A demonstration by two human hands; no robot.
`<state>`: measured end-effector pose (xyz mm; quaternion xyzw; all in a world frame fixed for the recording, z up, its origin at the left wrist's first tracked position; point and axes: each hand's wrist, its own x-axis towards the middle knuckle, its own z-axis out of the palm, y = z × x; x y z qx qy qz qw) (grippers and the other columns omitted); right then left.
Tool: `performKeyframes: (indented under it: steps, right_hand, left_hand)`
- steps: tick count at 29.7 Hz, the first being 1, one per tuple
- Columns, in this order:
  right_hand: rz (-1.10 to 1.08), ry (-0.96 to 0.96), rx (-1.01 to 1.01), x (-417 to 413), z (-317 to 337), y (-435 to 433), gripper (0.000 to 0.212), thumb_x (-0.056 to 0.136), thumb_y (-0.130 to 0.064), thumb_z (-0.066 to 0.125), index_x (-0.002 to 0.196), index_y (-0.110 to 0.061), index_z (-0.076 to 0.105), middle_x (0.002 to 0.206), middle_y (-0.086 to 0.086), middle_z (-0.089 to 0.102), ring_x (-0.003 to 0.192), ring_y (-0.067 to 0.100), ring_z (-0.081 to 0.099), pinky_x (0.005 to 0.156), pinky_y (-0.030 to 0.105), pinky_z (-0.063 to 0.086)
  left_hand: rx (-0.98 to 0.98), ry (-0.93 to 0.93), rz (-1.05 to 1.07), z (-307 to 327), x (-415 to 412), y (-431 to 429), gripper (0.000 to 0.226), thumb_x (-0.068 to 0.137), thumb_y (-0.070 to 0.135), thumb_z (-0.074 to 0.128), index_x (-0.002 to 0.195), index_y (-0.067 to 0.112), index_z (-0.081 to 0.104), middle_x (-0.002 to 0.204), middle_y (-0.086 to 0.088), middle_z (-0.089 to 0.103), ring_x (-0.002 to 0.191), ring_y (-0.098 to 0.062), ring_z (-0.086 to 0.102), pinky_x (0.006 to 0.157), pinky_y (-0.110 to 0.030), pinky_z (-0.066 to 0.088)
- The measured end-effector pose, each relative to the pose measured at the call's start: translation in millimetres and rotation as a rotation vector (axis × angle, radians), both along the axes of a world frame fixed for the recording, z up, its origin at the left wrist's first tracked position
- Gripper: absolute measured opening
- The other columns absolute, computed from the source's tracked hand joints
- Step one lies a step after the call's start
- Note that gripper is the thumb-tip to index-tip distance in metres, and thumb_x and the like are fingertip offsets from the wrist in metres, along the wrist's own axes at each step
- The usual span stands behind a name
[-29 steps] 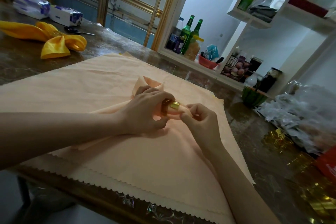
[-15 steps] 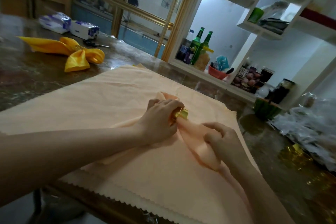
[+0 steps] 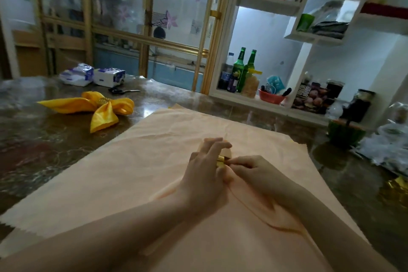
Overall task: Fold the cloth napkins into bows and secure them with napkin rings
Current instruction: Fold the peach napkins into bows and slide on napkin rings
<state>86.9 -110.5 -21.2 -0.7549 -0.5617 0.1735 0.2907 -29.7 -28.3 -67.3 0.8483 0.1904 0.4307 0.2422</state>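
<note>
The gold ring (image 3: 221,159) sits on the gathered peach napkin (image 3: 254,205), which lies on a flat peach cloth (image 3: 154,150) spread over the counter (image 3: 44,143). The left hand (image 3: 203,174) pinches the ring, upper fingers lifted. The right hand (image 3: 258,172), just right of the ring, has fingers clamped on the napkin. An uneven pull could drag the folds loose, or the ring could slip along the smooth fabric.

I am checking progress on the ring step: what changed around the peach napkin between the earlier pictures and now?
The right hand, which had pulled the peach napkin tail toward the person, came back and pinches the cloth at the napkin ring. The left hand keeps the ring, fingers now straighter. The yellow bow and the flat cloth stayed.
</note>
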Motion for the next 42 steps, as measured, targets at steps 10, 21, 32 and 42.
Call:
performKeyframes:
  steps: [10,21,32,42]
  right_hand:
    - [-0.041,-0.186,0.080,-12,-22,4,0.031,0.097,-0.023,0.039,0.118,-0.025,0.062,0.107,0.003,0.068,0.090,0.021,0.060,0.082,0.039,0.048]
    - [-0.107,-0.337,0.157,-13,-29,0,0.036,0.100,-0.038,0.033,0.105,-0.022,0.065,0.093,0.001,0.061,0.080,0.016,0.056,0.076,0.037,0.050]
    - [-0.285,-0.123,0.474,-10,-28,-7,0.023,0.094,-0.020,0.054,0.109,-0.012,0.070,0.092,0.001,0.065,0.079,0.010,0.054,0.063,0.006,0.037]
    - [-0.024,0.020,0.262,-2,-19,-19,0.018,0.090,-0.011,0.058,0.100,-0.013,0.073,0.094,0.003,0.071,0.082,0.012,0.060,0.075,0.023,0.045]
  left_hand:
    - [-0.127,0.007,0.176,38,12,29,0.044,0.086,0.027,0.052,0.130,0.024,0.049,0.140,0.004,0.038,0.129,-0.014,0.033,0.096,-0.021,0.018]
    - [-0.203,0.562,0.109,50,57,69,0.026,0.091,0.034,0.056,0.105,0.013,0.063,0.091,0.000,0.059,0.076,-0.012,0.053,0.058,-0.021,0.038]
    - [0.002,0.566,-0.063,72,5,32,0.008,0.085,0.017,0.065,0.080,0.022,0.062,0.074,0.012,0.057,0.070,-0.005,0.053,0.053,-0.005,0.038]
    - [0.101,0.489,0.038,48,-8,16,0.004,0.080,0.019,0.065,0.083,0.020,0.067,0.073,0.011,0.054,0.074,-0.011,0.052,0.066,-0.022,0.042]
